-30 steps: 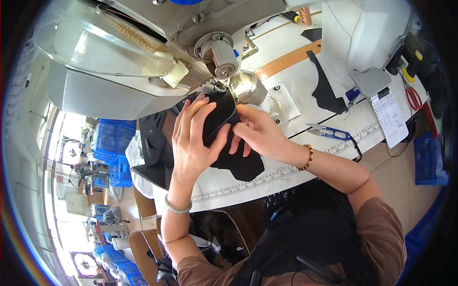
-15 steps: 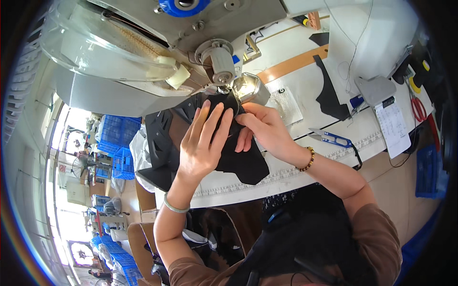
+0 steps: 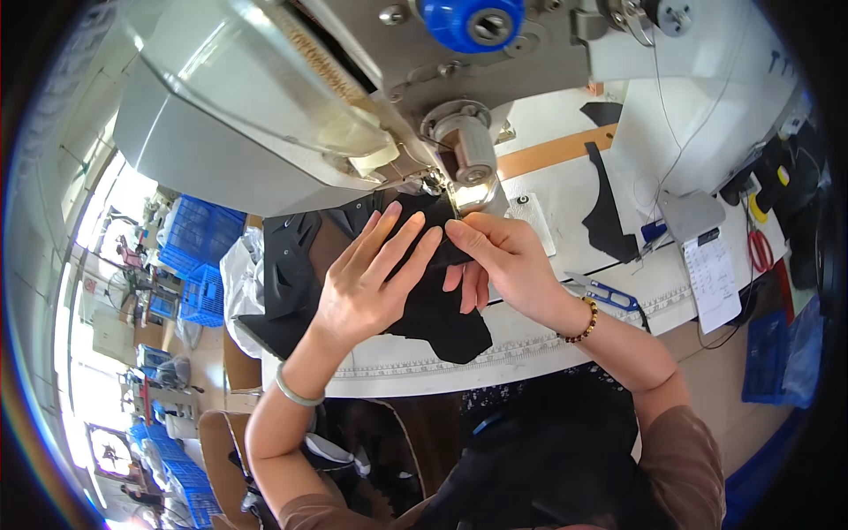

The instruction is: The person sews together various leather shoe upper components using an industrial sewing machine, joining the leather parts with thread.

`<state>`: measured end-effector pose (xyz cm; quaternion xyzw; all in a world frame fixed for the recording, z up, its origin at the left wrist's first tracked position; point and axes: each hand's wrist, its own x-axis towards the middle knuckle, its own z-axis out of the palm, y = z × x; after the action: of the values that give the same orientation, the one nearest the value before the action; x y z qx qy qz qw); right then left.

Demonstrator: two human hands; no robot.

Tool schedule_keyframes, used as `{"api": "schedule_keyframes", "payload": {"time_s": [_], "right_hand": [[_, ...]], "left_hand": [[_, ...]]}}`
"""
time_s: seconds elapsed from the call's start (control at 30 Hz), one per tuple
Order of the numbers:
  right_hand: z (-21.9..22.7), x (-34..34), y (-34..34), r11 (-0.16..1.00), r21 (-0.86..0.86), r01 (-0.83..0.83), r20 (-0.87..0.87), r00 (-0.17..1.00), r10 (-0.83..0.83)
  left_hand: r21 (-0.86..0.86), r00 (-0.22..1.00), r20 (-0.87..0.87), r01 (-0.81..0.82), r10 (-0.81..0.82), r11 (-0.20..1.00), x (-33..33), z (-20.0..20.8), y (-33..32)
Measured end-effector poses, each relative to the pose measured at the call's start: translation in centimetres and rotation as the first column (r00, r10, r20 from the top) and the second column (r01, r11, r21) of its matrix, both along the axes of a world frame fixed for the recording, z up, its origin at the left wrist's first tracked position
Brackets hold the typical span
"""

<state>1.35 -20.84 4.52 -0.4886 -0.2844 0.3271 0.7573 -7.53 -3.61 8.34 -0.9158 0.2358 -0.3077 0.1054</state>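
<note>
A black fabric piece (image 3: 449, 322) lies under the head of a sewing machine (image 3: 468, 146), its lower end spreading over the white table. My left hand (image 3: 367, 287) rests on it with fingers stretched out and apart, just left of the needle area. To the right, my right hand (image 3: 517, 265) pinches the fabric's edge between thumb and index finger, the other fingers curled below. A light shines at the needle area, and the needle itself is hidden. More black pieces with small cut-outs (image 3: 287, 252) lie left of my left hand.
Right of my hands lie blue thread snips (image 3: 611, 296), a curved black cut piece (image 3: 605, 216), a paper sheet (image 3: 711, 283) and red-handled scissors (image 3: 760, 250). A measuring scale (image 3: 526, 340) runs along the table's front edge. Blue crates (image 3: 201, 238) stand at the left.
The whole view has shifted, so the machine head appears lower and farther right. Both hands keep to the fabric, a little farther from the needle area. The right hand still pinches the edge.
</note>
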Motion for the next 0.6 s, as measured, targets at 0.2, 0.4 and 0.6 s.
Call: {"api": "schedule_keyframes", "payload": {"time_s": [0.2,0.4,0.6], "right_hand": [[-0.8,-0.4,0.5,0.997,-0.009,0.080,0.050,0.996,-0.080],[-1.2,-0.3,0.8,0.996,0.003,0.094,0.053,0.994,-0.094],[-0.5,-0.2,1.8,0.957,-0.036,0.289,0.163,0.946,-0.279]], "left_hand": [[0.065,0.984,0.155,0.078,-0.087,0.995,0.4,-1.4,0.3],[0.110,0.980,0.181,0.063,-0.083,0.992,0.7,-1.5,0.6],[0.102,0.994,0.107,0.028,-0.038,0.994,1.5,-0.5,0.6]]}}
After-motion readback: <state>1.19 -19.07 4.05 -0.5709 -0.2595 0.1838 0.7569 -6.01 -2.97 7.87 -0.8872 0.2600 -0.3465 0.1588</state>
